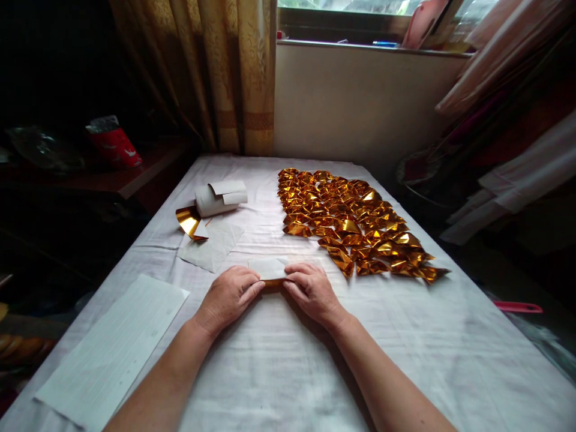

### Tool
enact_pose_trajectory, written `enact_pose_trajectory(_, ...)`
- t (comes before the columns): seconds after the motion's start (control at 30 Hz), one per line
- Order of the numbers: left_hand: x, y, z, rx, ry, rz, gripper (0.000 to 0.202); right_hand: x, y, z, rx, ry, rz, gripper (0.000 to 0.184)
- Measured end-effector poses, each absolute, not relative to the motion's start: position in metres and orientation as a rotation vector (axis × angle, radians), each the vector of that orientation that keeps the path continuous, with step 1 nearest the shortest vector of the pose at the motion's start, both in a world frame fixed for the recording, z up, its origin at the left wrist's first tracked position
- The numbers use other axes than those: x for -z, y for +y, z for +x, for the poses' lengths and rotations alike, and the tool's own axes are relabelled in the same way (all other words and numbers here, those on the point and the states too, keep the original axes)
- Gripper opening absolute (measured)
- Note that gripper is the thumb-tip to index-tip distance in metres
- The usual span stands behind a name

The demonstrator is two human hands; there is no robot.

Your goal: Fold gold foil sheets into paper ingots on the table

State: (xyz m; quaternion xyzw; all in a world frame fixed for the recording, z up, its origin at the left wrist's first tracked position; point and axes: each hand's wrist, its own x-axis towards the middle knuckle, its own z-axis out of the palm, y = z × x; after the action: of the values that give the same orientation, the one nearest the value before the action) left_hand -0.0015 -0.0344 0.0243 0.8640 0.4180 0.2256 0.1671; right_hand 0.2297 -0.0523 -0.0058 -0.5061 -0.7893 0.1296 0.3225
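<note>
Between my two hands lies a sheet of foil paper (267, 268), white side up, with its near edge rolled or folded over so a gold strip shows. My left hand (230, 295) pinches the left end of that fold, and my right hand (313, 294) pinches the right end. Thumbs face each other along the near edge. Ahead and to the right, several folded gold foil pieces (346, 225) sit in close rows. A curled stack of white-backed paper (220, 199) rests ahead on the left, beside a curved gold foil sheet (191, 223).
A thin pale sheet (211, 245) lies just past my left hand. A long lined paper (114, 348) is at the left edge of the cloth-covered table (279, 372). A red container (116, 144) stands on a dark side surface. Clothes (531, 156) hang on the right.
</note>
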Motion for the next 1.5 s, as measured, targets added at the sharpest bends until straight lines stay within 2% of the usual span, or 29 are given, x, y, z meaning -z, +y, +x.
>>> enact_pose_trajectory(0.23,-0.018,-0.038,0.005,-0.67,1.433,2.43,0.011,0.001,-0.05,0.218,-0.348,-1.952,-1.521,0.011)
enact_pose_trajectory(0.4,-0.011,-0.039,0.005,-0.706,1.428,2.49,0.022,0.005,-0.049,0.212,-0.228,-1.932,-1.554,0.013)
enact_pose_trajectory(0.63,-0.017,-0.05,0.02,-0.625,1.431,2.68,0.021,0.004,-0.048,0.21,-0.2,-1.945,-1.619,0.012)
enact_pose_trajectory(0.83,-0.014,-0.062,0.029,-0.511,1.286,2.744,0.029,0.004,-0.049,0.209,-0.206,-1.954,-1.635,0.014)
enact_pose_trajectory(0.93,-0.009,-0.064,0.028,-0.463,1.286,2.747,0.033,0.007,-0.049,0.209,-0.192,-1.94,-1.627,0.006)
enact_pose_trajectory(1.07,-0.008,-0.065,0.026,-0.413,1.274,2.731,0.035,0.012,-0.051,0.21,-0.154,-1.904,-1.581,0.021)
enact_pose_trajectory(1.13,-0.009,-0.066,0.026,-0.405,1.269,2.717,0.036,0.013,-0.051,0.211,-0.154,-1.916,-1.563,0.023)
enact_pose_trajectory(1.37,-0.018,-0.066,0.027,-0.38,1.229,2.684,0.038,0.005,-0.053,0.208,-0.16,-2.011,-1.544,0.008)
enact_pose_trajectory(1.5,-0.019,-0.064,0.023,-0.38,1.194,2.69,0.038,0.005,-0.052,0.209,-0.171,-2.007,-1.578,0.007)
